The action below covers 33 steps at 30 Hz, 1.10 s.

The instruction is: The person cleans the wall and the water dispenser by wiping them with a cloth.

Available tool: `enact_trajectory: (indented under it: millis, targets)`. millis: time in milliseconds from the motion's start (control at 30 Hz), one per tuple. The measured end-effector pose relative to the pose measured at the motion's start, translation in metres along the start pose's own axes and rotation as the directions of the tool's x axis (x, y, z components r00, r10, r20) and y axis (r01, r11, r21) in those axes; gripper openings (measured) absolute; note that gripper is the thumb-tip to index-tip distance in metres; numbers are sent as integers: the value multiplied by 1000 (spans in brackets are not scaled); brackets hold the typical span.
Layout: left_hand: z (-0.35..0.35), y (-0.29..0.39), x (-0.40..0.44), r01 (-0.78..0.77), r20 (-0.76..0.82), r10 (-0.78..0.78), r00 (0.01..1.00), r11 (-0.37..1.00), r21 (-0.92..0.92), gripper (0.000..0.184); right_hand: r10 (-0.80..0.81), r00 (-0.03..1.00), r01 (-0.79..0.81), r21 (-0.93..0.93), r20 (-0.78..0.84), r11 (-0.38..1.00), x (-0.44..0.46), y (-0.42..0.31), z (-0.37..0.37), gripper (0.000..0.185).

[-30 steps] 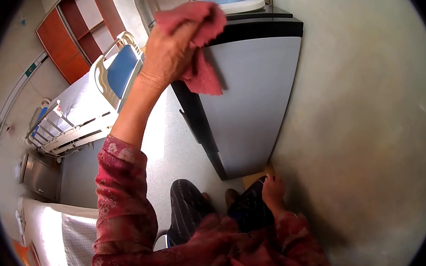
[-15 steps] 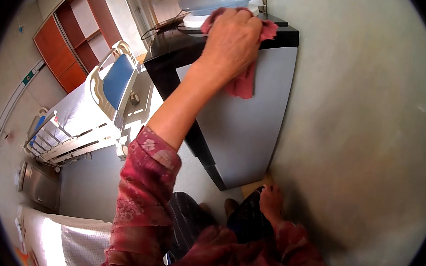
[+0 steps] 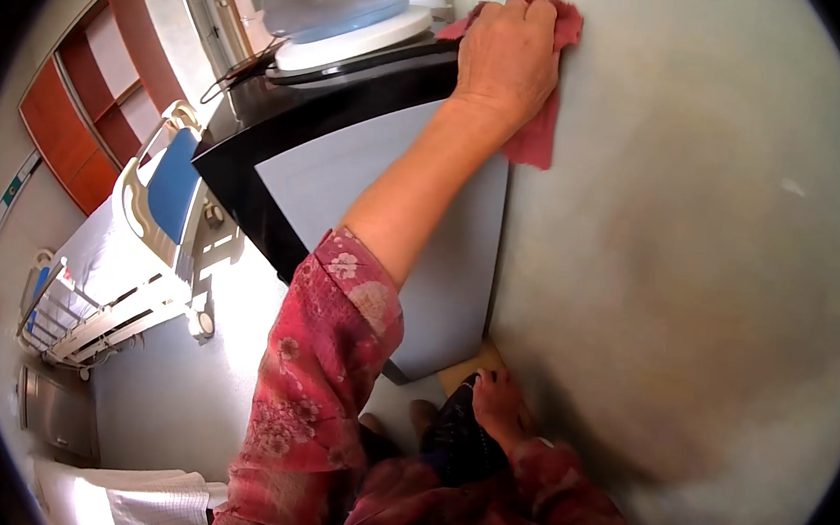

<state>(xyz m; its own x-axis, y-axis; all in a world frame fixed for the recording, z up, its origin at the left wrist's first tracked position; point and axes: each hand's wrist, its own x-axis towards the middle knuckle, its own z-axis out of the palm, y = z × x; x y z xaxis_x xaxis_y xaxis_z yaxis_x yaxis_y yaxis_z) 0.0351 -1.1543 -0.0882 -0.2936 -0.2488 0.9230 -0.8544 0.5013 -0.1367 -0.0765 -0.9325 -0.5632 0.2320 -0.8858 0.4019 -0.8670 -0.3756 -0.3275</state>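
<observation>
A red cloth is bunched under my left hand, whose fingers are wrapped over it. That hand is at the right end of the black top of a grey-fronted cabinet, against the wall, and part of the cloth hangs below it. Left of my left hand, a clear bluish water bottle stands on a white round base on the cabinet. My right hand rests low on my dark-trousered knee beside the wall, its fingers lying loosely with nothing visible in them.
A bed with a blue and cream end board is at the left, on wheels. Behind it stands a red-brown wardrobe. Dark cables lie by the bottle. A white cover is at the lower left. The wall fills the right side.
My left hand has moved right with the cloth along the cabinet's top edge to the wall. The view has shifted, showing more of the cabinet top. My right hand stays at my knee.
</observation>
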Motion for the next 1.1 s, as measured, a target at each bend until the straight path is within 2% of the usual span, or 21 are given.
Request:
enact_trajectory:
  millis: [67, 100, 133, 167, 200, 267, 400, 467, 500, 567, 600, 667, 700, 767, 800, 867, 933, 967, 1000, 1067, 1100]
  targets:
    - [18, 18, 2, -21, -341, -94, 935, 947, -319, 21, 12, 1000, -12, 31, 5, 999, 1, 0, -3, 13]
    - [28, 30, -6, 2, -345, -153, 926, 916, -400, 32, 19, 1000, -19, 25, 4, 999, 2, 0, -3, 13]
    - [38, 42, -15, 1, -344, -155, 926, 913, -408, 32, 27, 999, -27, 17, 20, 999, 3, 1, -3, 14]
    - [46, 55, -26, 60, -333, -237, 913, 883, -465, 39, 37, 999, -37, 9, 35, 999, 3, 1, -4, 14]
    - [52, 66, -40, 114, -315, -314, 895, 846, -521, 46, 48, 998, -48, 6, 33, 999, 3, 3, -4, 14]
    - [62, 84, -84, 323, -66, -468, 881, 698, -639, 58, 0, 1000, 0, 21, -29, 1000, 3, 2, -6, 16]
    - [77, 138, -196, 493, 168, -552, 816, 515, -701, 67, 2, 998, 3, 82, -64, 997, 1, 14, 8, 19]
    - [77, 176, -251, 694, 374, -657, 654, 326, -642, 69, -110, 987, 119, 76, -116, 990, -5, 26, 25, 19]
    - [82, 191, -281, 777, 488, -661, 570, 241, -581, 69, -97, 989, 106, 73, -113, 992, -5, 26, 26, 19]
    - [82, 217, -330, 894, 676, -632, 378, 59, -445, 66, 52, 996, -64, 205, 67, 977, -5, 22, 25, 26]
    - [79, 228, -348, 927, 750, -598, 283, -31, -374, 63, 63, 996, -76, 223, 64, 972, -4, 22, 21, 27]
    - [86, 257, -385, 976, 765, -640, 77, -109, -188, 54, 44, 999, -46, 221, 13, 974, -2, 19, 12, 28]
    - [91, 266, -401, 976, 768, -636, 80, -104, -189, 54, 35, 999, -32, 221, -9, 975, -3, 19, 8, 28]
    - [85, 276, -404, 799, 912, -392, -121, -583, -145, 49, 29, 999, -21, 223, -33, 975, -7, 20, 1, 29]
    - [84, 282, -403, 804, 913, -390, -118, -578, -143, 49, 28, 999, -17, 227, -44, 974, -9, 20, -2, 30]
    - [47, 272, -333, 708, 873, -477, -102, -651, -273, 46, 34, 998, -19, 236, -61, 972, -10, 19, -6, 31]
    - [45, 264, -296, 706, 741, -668, 71, -491, -510, 43, 43, 996, -22, 257, -78, 966, -13, 21, -11, 32]
    - [29, 260, -265, 755, 656, -721, 221, -299, -583, 46, 50, 995, -24, 267, -89, 963, -14, 20, -13, 32]
    - [11, 255, -229, 766, 563, -737, 374, -96, -635, 49, 56, 994, -26, 282, -96, 959, -15, 19, -14, 33]
    - [-3, 248, -176, 600, 368, -698, 614, 110, -792, 38, 74, 991, -38, 300, -111, 953, -21, 18, -18, 34]
    - [-25, 246, -142, 560, 403, -623, 670, 69, -825, 35, 75, 991, -37, 312, -113, 949, -22, 16, -19, 34]
